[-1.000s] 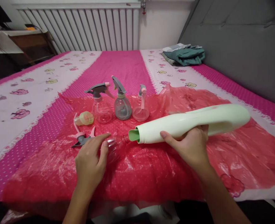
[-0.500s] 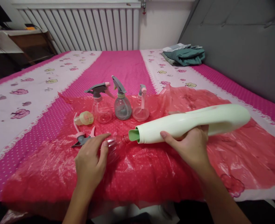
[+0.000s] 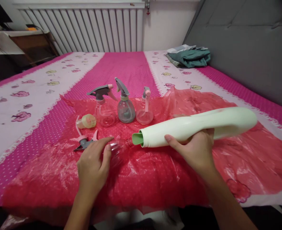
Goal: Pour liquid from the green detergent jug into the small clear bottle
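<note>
My left hand (image 3: 94,159) is wrapped round a clear spray bottle (image 3: 118,151) without its top, tilted so its neck points right. My right hand (image 3: 197,147) grips the handle of a large pale green detergent bottle (image 3: 164,130), held almost level. Its green pouring spout (image 3: 137,138) is at the clear bottle's neck; I cannot tell whether they touch. Beside my left hand lies a loose grey and pink spray head (image 3: 84,142). Behind it lies a yellowish cap (image 3: 89,121) with a clear cup part.
Three spray bottles with heads stand behind: a clear one (image 3: 104,111), a grey one (image 3: 126,110) and another clear one (image 3: 144,113). A red plastic sheet (image 3: 141,185) covers part of the pink bed cover (image 3: 124,67). Folded clothes (image 3: 190,57) lie by the grey headboard (image 3: 246,48).
</note>
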{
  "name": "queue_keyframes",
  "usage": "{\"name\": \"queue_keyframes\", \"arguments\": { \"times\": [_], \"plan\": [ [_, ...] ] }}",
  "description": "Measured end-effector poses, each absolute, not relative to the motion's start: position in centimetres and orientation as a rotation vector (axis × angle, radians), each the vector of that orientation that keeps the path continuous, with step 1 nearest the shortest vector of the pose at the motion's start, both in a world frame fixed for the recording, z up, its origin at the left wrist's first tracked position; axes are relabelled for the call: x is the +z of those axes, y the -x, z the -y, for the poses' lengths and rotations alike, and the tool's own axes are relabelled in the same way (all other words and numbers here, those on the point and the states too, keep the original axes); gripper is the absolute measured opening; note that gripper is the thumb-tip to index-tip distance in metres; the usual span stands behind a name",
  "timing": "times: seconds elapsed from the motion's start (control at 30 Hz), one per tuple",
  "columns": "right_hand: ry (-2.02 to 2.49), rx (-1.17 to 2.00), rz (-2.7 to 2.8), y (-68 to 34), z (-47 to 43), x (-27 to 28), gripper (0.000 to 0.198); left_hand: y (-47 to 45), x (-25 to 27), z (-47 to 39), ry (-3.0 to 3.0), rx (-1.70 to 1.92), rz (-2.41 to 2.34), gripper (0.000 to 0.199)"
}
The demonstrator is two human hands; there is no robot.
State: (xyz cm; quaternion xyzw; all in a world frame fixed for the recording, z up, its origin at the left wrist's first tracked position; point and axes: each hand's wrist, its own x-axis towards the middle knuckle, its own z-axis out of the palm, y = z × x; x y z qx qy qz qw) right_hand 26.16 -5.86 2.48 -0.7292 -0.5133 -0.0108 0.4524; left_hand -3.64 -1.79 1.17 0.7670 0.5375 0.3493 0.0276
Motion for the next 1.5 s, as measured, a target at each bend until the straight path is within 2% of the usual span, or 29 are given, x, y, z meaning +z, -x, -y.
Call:
{"name": "queue_keyframes", "arguments": {
  "times": [0.73, 1.37, 1.5],
  "plan": [
    [1.806, -0.083, 1.268, -26.21, 5.79, 2.01, 0.092, 3.85, 1.06, 1.78, -2.373, 1.075, -1.660, 0.040],
    [1.808, -0.020, 1.288, -26.06, 5.91, 2.57, 0.080, 3.76, 1.27, 1.91, -2.324, 1.046, -1.687, 0.040],
    [1.806, -0.041, 1.251, -26.02, 5.85, 2.43, 0.087, 3.84, 1.28, 1.89, -2.321, 1.040, -1.687, 0.041]
  ]
}}
